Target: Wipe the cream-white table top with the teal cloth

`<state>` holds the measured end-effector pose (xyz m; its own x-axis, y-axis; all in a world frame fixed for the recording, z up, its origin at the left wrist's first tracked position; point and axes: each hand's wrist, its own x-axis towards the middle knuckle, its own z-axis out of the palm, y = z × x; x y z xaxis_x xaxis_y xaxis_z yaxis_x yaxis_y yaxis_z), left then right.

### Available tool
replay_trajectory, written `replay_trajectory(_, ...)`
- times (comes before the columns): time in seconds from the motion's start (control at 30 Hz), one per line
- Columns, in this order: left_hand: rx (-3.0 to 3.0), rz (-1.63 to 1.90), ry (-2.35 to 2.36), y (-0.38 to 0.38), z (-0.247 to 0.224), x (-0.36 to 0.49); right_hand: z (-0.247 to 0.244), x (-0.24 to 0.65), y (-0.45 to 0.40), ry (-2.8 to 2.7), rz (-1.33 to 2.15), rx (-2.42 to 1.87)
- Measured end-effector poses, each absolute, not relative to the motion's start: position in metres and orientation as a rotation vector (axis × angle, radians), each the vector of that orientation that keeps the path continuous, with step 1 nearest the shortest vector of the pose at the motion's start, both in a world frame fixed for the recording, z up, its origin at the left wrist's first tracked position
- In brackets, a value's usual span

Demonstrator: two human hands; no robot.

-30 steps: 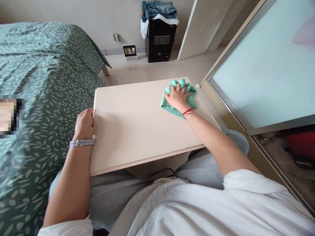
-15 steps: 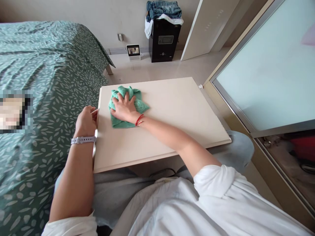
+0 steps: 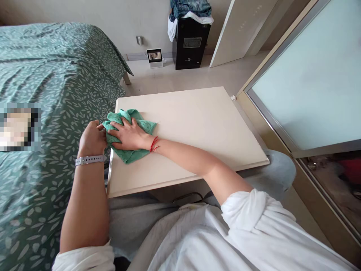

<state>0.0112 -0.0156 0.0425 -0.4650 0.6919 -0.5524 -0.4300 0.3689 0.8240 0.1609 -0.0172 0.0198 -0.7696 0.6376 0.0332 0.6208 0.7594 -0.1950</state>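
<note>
My right hand (image 3: pixel 128 134) presses down on a crumpled green cloth (image 3: pixel 145 127), fingers apart and sunk into its folds. The cloth lies on a cream-coloured flat panel (image 3: pixel 186 116), at its left edge, and partly hangs over that edge. Beside the cloth's left corner is my left hand (image 3: pixel 91 139), its fingers curled. The fingertips meet the cloth and panel edge, and what they pinch there is hidden. The panel spans my lap, its near right corner by my knee.
A bed with a green leaf-patterned cover (image 3: pixel 64 75) stands at the left, a blurred-out object (image 3: pixel 18 128) on it. Beyond the panel are a small screen (image 3: pixel 155 56), a black safe (image 3: pixel 188 47) topped with jeans (image 3: pixel 191 7), and a white door (image 3: pixel 235 34). Frosted sliding doors (image 3: pixel 307 79) flank the right.
My right hand has drawn the cloth left and towards me, so it now overlaps the panel's left edge. My left hand has shifted slightly outward from that edge.
</note>
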Motion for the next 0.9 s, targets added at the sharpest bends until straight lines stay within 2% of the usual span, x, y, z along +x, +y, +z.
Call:
replay_trajectory(0.23, 0.215, 1.322, 1.720, -0.037, 0.077, 0.045, 0.001, 0.205, 0.008, -2.735, 0.323, -1.117)
replay_trajectory(0.47, 0.253, 1.332, 1.729, -0.032, 0.064, 0.038, 0.003, 0.309, 0.038, -2.545, 0.364, -1.503)
replay_trajectory(0.9, 0.253, 1.337, 1.734, -0.030, 0.065, 0.043, -0.005, 0.480, 0.053, -2.067, 0.093, -2.185)
